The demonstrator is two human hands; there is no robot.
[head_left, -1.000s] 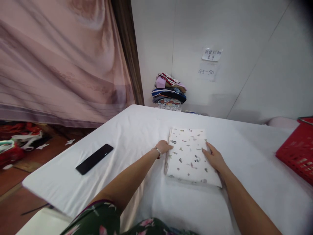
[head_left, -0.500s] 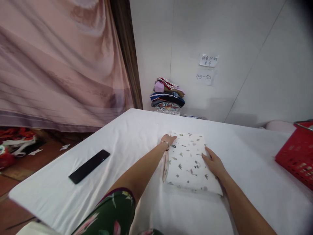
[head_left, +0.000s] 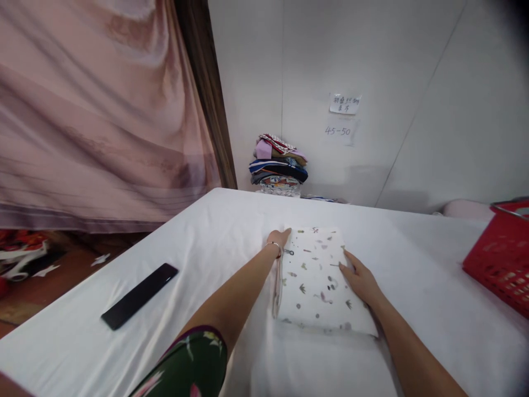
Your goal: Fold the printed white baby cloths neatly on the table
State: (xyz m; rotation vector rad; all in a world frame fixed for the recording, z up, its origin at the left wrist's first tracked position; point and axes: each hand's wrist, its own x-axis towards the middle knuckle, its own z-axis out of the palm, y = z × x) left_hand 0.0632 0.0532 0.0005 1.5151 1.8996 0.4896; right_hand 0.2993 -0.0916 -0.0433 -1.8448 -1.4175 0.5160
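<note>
Printed cloth (head_left: 318,281) folded flat on bench (head_left: 413,264). Left hand (head_left: 278,239) at far left corner, right hand (head_left: 360,280) flat on right edge, fingers loose, gripping nothing. Only smoothing left.

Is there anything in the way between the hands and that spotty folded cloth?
Nothing visible. The left hand already rests at the far left corner of the folded cloth, and the right hand lies flat on its right edge. The black phone and red basket sit well off to the sides.
</note>
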